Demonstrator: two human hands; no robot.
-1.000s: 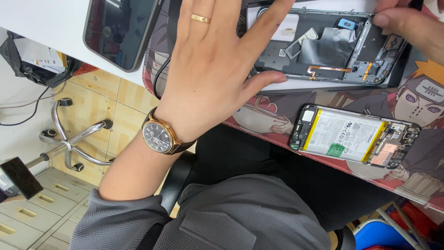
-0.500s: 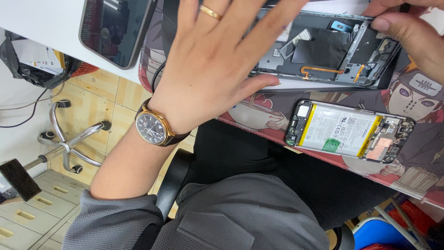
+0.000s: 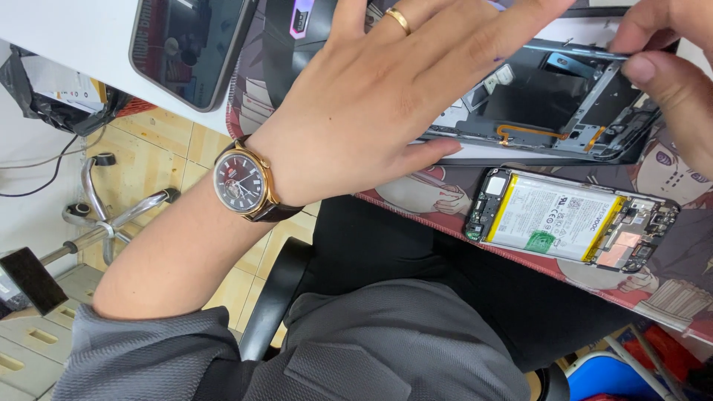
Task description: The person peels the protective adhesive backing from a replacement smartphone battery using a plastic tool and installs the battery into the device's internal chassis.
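Observation:
My left hand (image 3: 386, 104), with a gold ring and a dark-dialled wristwatch (image 3: 241, 180), lies flat with fingers spread over the near end of an opened phone frame (image 3: 549, 111) on a printed desk mat (image 3: 445, 197). My right hand (image 3: 668, 74) pinches the far upper edge of the same frame at the top right. An orange flex cable runs along the frame's lower edge. In front of it lies a second opened phone (image 3: 572, 219) showing a white battery with yellow edges and green tape.
A dark phone (image 3: 189, 44) lies screen up on the white desk at the top left. Below the desk edge are my lap in grey clothing, a black chair arm (image 3: 271, 297), a chrome chair base (image 3: 104, 215) on tiled floor, and a blue bin (image 3: 594, 375).
The view has shifted so the phones sit a little lower and further right. My left hand still presses the frame; my right hand has moved down onto its upper edge.

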